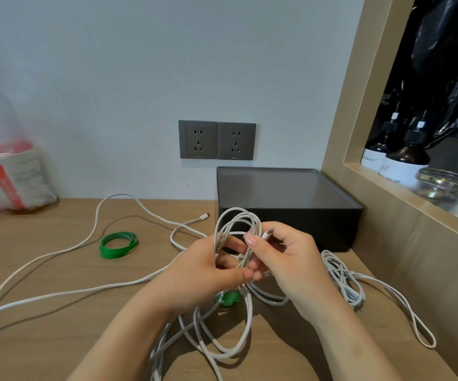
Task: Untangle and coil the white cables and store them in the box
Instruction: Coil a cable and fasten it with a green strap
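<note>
Several white cables (57,291) lie tangled across the wooden table. My left hand (208,273) grips a small coil of white cable (236,221) held up above the table. My right hand (285,259) pinches that cable's plug end (267,233) between thumb and fingers, right beside the coil. Loose loops (222,342) hang and spread below both hands. A further bunch of white cable (343,281) lies to the right. The dark box (288,215) stands just behind my hands with its lid on.
A green strap (119,244) lies coiled on the table left of my hands, and another green strap (229,298) sits under the cables. A plastic bag (7,177) stands at the far left. Wall sockets (216,140) are behind. A wooden shelf at the right holds bottles (403,160) and a glass jar (445,188).
</note>
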### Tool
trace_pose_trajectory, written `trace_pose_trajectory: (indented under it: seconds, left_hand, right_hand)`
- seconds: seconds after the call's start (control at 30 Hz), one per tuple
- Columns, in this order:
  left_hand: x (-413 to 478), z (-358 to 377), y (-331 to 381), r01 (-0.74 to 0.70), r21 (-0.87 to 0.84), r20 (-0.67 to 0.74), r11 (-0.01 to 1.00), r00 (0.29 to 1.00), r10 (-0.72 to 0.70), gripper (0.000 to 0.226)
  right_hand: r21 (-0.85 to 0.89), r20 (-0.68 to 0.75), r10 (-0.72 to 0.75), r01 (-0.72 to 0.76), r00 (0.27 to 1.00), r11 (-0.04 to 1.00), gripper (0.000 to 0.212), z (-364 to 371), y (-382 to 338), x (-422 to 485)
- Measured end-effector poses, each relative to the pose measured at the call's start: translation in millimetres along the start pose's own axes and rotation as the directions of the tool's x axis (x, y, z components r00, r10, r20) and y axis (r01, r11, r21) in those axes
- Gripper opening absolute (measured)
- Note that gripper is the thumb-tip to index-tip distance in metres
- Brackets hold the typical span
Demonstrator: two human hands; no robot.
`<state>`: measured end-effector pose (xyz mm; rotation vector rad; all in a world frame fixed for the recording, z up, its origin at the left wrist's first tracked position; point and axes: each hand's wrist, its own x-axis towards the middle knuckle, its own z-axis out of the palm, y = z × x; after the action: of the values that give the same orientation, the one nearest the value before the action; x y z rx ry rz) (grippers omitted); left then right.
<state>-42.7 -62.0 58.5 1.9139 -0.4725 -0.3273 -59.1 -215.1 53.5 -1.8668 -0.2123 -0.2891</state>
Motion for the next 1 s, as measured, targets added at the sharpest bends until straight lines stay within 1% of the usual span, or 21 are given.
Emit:
trace_pose_trajectory:
  seconds: [0.13, 0.23, 0.3, 0.33, 0.4, 0.43, 0.47, 0.5, 0.53, 0.57, 0.6, 0.63, 0.67, 0.73, 0.83, 0.9, 0.97, 1.0]
  left_hand:
    - [3, 3, 0, -0.003, 0.16, -0.041, 0.987, 0.999, 0.01, 0.009]
    - [4, 1, 0, 0.003, 0.256, -0.094, 0.967, 0.995, 0.021, 0.01]
    - [4, -4, -3, 0.012, 0.313, -0.152, 0.95, 0.988, 0.037, 0.013]
    - [5, -7, -6, 0.026, 0.338, -0.201, 0.941, 0.978, 0.045, 0.014]
    - [5, -14, -12, 0.076, 0.345, -0.313, 0.936, 0.949, 0.039, 0.015]
    - [6, -17, -14, 0.094, 0.308, -0.355, 0.947, 0.935, 0.022, 0.014]
    - [6, -19, -16, 0.105, 0.256, -0.38, 0.961, 0.925, 0.0, 0.014]
    - [6, -20, -16, 0.115, 0.219, -0.392, 0.969, 0.92, -0.021, 0.014]
    - [6, -20, -17, 0.125, 0.213, -0.398, 0.969, 0.917, -0.031, 0.014]
    - [6, -20, -18, 0.133, 0.226, -0.4, 0.965, 0.916, -0.032, 0.014]
    - [7, -20, -19, 0.135, 0.241, -0.4, 0.961, 0.916, -0.029, 0.015]
    - [8, -20, -19, 0.135, 0.253, -0.399, 0.958, 0.917, -0.024, 0.015]
    - [9, -19, -20, 0.135, 0.261, -0.395, 0.956, 0.919, -0.022, 0.015]
    - [10, -17, -20, 0.14, 0.278, -0.387, 0.95, 0.922, -0.022, 0.015]
    - [11, -15, -19, 0.145, 0.278, -0.38, 0.95, 0.924, -0.03, 0.015]
    - [11, -14, -19, 0.146, 0.271, -0.379, 0.952, 0.925, -0.034, 0.015]
    - [11, -14, -19, 0.146, 0.252, -0.38, 0.957, 0.924, -0.04, 0.015]
    - [11, -14, -19, 0.145, 0.232, -0.384, 0.962, 0.922, -0.047, 0.015]
  right_hand:
    - [-0.04, -0.028, -0.002, 0.001, 1.0, 0.999, 0.009, 3, 2, 0]
    - [-0.049, -0.055, 0.005, -0.007, 0.998, 0.999, 0.007, 5, 2, 1]
    - [-0.076, -0.056, -0.007, 0.003, 0.998, 0.997, 0.016, 7, 4, 2]
    - [-0.098, -0.081, -0.033, 0.025, 0.996, 0.995, 0.021, 9, 5, 2]
    - [-0.147, -0.12, -0.154, 0.136, 0.981, 0.98, 0.022, 10, 4, -1]
    - [-0.184, -0.078, -0.221, 0.204, 0.972, 0.962, 0.022, 10, 4, -2]
    - [-0.223, 0.015, -0.255, 0.252, 0.967, 0.942, 0.02, 10, 2, -4]
    - [-0.285, 0.141, -0.241, 0.273, 0.96, 0.919, 0.014, 10, -2, -7]
    - [-0.388, 0.272, -0.191, 0.289, 0.943, 0.875, 0.007, 11, -6, -8]
    - [-0.505, 0.375, -0.144, 0.332, 0.916, 0.797, 0.006, 11, -9, -8]
    - [-0.609, 0.44, -0.109, 0.386, 0.891, 0.693, 0.013, 11, -9, -8]
    - [-0.688, 0.47, -0.073, 0.417, 0.88, 0.594, 0.019, 10, -10, -7]
    - [-0.742, 0.473, -0.047, 0.426, 0.88, 0.517, 0.023, 10, -11, -6]
    - [-0.804, 0.461, -0.02, 0.427, 0.887, 0.414, 0.028, 11, -12, -5]
    - [-0.858, 0.429, 0.012, 0.404, 0.903, 0.317, 0.032, 16, -7, -4]
    - [-0.871, 0.416, 0.011, 0.395, 0.909, 0.291, 0.032, 19, -3, -2]
    - [-0.855, 0.431, 0.016, 0.403, 0.902, 0.327, 0.031, 18, -2, 0]
    - [-0.838, 0.437, 0.031, 0.394, 0.899, 0.378, 0.029, 16, -3, 0]
